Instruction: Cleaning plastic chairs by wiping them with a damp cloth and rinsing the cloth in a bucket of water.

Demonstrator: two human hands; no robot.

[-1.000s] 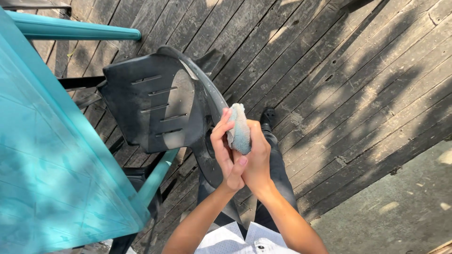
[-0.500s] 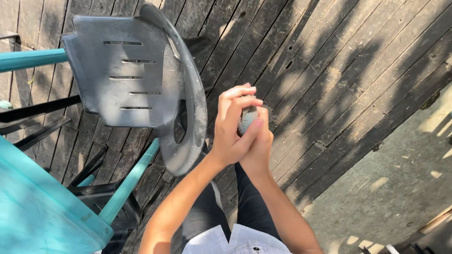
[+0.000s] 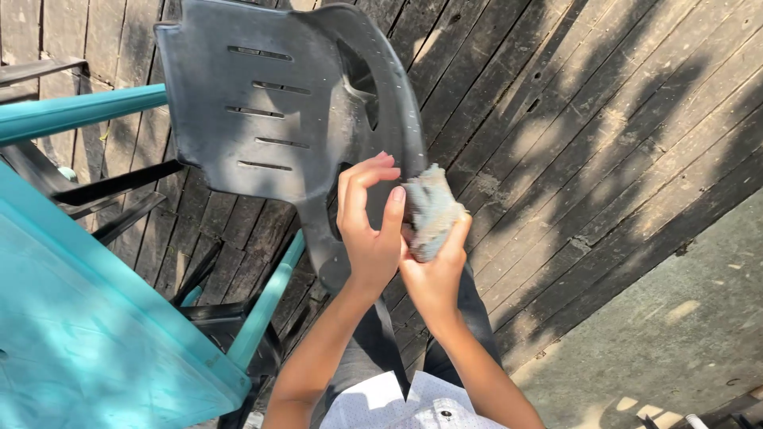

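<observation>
My right hand [image 3: 435, 274] grips a bunched grey-blue cloth [image 3: 430, 208] in front of my body. Right beside it is my left hand [image 3: 369, 226], fingers curled and fingertips touching the cloth's left side. Both hands hover just in front of a dark grey plastic chair [image 3: 262, 103], close to its armrest edge. The chair's slotted seat fills the upper left of the view. My dark trousers and white shirt show at the bottom.
A turquoise table [image 3: 87, 342] fills the lower left, with one turquoise leg [image 3: 266, 306] by the chair and a turquoise bar [image 3: 79, 111] further up. Dark wooden deck boards [image 3: 588, 135] run diagonally; a grey concrete strip [image 3: 675, 334] lies at lower right.
The view has shifted so the chair sits higher and larger. My hands, earlier clasped tightly round the cloth, have loosened; the cloth now sticks out above my right hand.
</observation>
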